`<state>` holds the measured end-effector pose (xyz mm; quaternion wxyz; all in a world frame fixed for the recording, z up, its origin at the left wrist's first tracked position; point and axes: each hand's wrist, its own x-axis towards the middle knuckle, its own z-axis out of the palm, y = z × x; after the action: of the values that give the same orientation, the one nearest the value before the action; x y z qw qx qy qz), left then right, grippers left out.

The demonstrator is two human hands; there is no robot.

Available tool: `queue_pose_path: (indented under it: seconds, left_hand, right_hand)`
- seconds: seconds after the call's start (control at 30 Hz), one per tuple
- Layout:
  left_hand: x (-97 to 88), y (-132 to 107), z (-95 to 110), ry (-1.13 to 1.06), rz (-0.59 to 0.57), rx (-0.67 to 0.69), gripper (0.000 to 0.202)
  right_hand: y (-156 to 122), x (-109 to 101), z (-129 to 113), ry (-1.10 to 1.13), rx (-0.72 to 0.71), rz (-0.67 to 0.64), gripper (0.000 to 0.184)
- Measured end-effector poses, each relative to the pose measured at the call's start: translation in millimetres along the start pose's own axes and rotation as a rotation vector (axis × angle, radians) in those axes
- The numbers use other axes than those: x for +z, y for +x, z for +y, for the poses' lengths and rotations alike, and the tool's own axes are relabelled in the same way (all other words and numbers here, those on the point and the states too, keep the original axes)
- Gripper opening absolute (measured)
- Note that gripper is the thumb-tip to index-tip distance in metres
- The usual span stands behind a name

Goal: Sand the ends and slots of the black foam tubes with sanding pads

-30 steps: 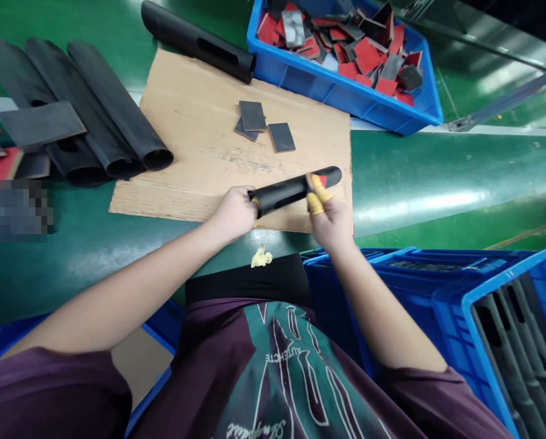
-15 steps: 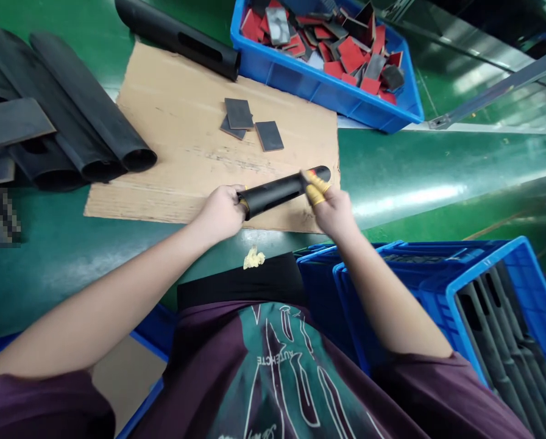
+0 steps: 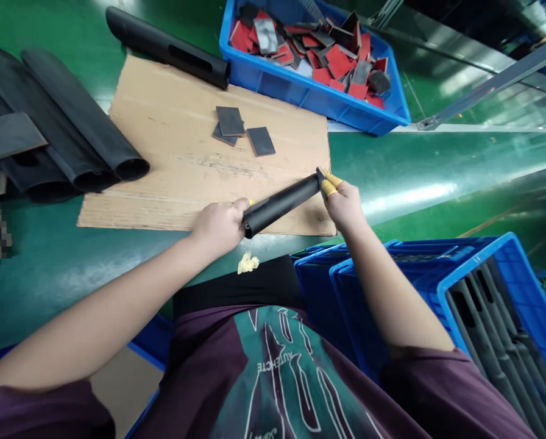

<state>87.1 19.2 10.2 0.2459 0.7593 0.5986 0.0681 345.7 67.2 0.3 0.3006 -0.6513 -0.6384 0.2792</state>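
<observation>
My left hand point(image 3: 222, 225) is closed on the lower left end of a black tube point(image 3: 282, 205), which slants up to the right above the cardboard. At the tube's upper right end, my right hand point(image 3: 345, 201) pinches a thin dark pad point(image 3: 320, 177), seen nearly edge-on against the tube. Yellow covers sit on the fingertips of both hands. Beyond the tube, a few dark square pads point(image 3: 261, 141) lie on the cardboard sheet point(image 3: 163, 195), two of them overlapping.
Larger black tubes point(image 3: 85, 116) lie at the left, and another slotted tube point(image 3: 167, 49) lies at the back. A blue bin point(image 3: 300, 91) holds red and dark pads. Grey slotted tubes fill a blue crate point(image 3: 442, 286) at right. A crumpled yellow scrap point(image 3: 248, 262) lies near my waist.
The tube has turned, so its slot no longer shows, and its left end is lower. My right hand has shifted to the tube's right end with the pad. The view has shifted slightly.
</observation>
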Motion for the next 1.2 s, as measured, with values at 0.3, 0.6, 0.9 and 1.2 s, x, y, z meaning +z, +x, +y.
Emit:
queue_pose_path:
  seconds: [0.3,0.6,0.9,1.2]
  left_hand:
    - [7.0,-1,0,0.257,0.061,0.174,0.034]
    - [11.9,-1,-1,0.264,0.106,0.254,0.031]
    - [18.4,2,-1,-0.229,0.091,0.004,0.030]
    - [22.1,7,-7,-0.732,0.134,-0.044,0.013]
  right_hand:
    - [-20,3,-7,0.116,0.048,-0.106,0.040]
    - [-54,23,-22,0.127,-0.129,-0.225,0.042]
    - [-23,21,-17,-0.008,0.007,0.084,0.047]
    - [-29,31,-24,0.148,-0.033,-0.107,0.057]
